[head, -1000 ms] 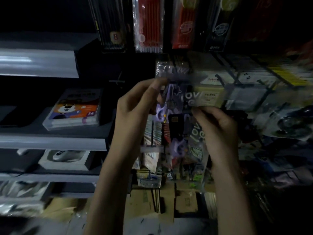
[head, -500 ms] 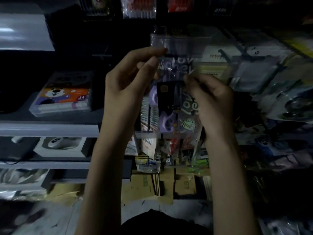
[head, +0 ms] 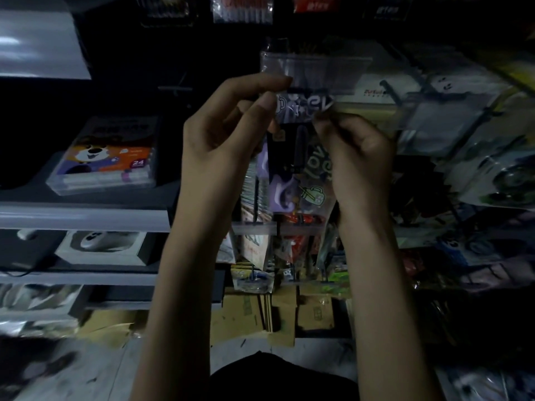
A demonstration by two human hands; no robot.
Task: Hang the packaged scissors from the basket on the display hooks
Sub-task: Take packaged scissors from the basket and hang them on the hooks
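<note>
A clear pack of purple-handled scissors [head: 292, 169] hangs upright between my two hands in front of the display rack. My left hand [head: 220, 140] pinches the pack's top left corner with thumb and forefinger. My right hand [head: 356, 157] grips its upper right edge. The pack's top flap sits just below a clear price-tag strip [head: 315, 70] at the end of a display hook. The hook itself is hard to make out in the dim light. No basket is in view.
Grey shelves [head: 84, 218] on the left carry a marker box [head: 107, 157] and a boxed mouse [head: 101, 247]. More packaged goods hang on hooks to the right [head: 463, 125] and below. Cardboard boxes [head: 283, 311] lie on the floor.
The camera has tilted down, so the rack sits higher in view. Both hands have risen along the pack towards its top, and the pack has moved up to the tag strip.
</note>
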